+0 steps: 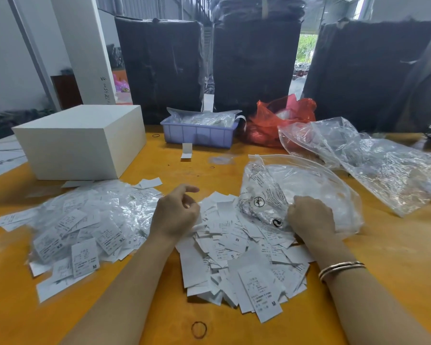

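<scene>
L hand curled, R on bag

Left pile of tags: sizes XS, XL and M legible. Middle pile of tags: M and S. Print on clear bag illegible.

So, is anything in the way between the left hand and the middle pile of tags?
Nothing visible. The left hand hangs right over the tag pile. The right hand grips the printed clear bag at the pile's far right edge, out of the way.
</scene>
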Demonstrator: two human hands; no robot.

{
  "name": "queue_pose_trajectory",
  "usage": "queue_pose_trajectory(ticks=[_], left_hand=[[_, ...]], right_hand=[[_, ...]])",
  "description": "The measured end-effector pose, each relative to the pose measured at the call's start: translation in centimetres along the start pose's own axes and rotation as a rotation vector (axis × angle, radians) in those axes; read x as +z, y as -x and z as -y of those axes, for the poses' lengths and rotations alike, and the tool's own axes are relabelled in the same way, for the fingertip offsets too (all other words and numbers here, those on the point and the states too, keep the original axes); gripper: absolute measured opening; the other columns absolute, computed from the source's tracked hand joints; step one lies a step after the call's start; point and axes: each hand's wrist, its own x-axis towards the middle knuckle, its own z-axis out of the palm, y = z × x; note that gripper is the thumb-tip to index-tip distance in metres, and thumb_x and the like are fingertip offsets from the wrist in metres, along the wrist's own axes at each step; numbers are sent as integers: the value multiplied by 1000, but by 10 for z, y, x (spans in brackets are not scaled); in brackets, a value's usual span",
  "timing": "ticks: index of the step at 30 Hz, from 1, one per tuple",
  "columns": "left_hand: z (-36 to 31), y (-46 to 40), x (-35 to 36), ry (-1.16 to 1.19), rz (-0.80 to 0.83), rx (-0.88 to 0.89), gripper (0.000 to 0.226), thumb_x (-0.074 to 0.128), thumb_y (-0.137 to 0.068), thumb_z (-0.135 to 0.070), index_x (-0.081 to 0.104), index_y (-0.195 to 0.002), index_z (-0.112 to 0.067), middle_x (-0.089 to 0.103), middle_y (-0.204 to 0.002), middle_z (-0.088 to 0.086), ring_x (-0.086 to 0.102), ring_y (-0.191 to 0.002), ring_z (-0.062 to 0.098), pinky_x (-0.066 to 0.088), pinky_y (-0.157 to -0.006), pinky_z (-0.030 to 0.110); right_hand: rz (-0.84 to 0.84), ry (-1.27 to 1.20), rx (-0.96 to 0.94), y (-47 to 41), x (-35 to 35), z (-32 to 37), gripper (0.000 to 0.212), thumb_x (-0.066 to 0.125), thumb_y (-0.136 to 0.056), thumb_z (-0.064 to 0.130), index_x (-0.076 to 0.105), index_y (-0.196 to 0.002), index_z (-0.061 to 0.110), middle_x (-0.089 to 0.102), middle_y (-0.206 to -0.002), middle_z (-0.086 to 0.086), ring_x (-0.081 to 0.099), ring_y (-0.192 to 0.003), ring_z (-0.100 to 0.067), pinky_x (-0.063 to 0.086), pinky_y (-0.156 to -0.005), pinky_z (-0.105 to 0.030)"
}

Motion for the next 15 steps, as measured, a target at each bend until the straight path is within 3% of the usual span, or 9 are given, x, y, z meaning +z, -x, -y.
queue_pose_trajectory(ticks=[3, 5, 10, 15], left_hand=[[4, 1, 1, -195, 66, -35, 33, 56, -80, -12, 63, -109, -26, 60, -70, -12, 58, -75, 14, 49, -78, 35], [8, 2, 1, -316, 81, -44, 32, 54, -82, -15, 61, -109, -29, 58, -70, -14, 55, -80, 15, 40, -89, 35], [10, 2, 3, -449, 46, 3, 31, 55, -84, -16, 63, -112, -26, 62, -99, -8, 50, -103, 18, 33, -88, 36], [1, 8, 14, -363, 61, 143, 30, 53, -85, -11, 65, -109, -26, 61, -111, -6, 45, -112, 16, 30, -88, 32]], right_hand=[[-63, -31, -17, -2, 1, 0, 25, 45, -90, 15, 70, -92, 16, 68, -93, -5, 59, -87, -26, 42, -79, -33], [-80, -61, -13, -3, 1, 0, 25, 47, -90, 17, 72, -94, 20, 69, -92, -2, 60, -88, -24, 41, -80, -33], [-140, -53, 9, -5, 2, -1, 25, 46, -92, 25, 66, -104, 18, 65, -103, -3, 55, -98, -24, 36, -84, -36], [-12, 125, -1, -8, 1, 5, 28, 39, -94, 24, 65, -103, 22, 57, -106, -2, 49, -103, -24, 33, -87, -38]])
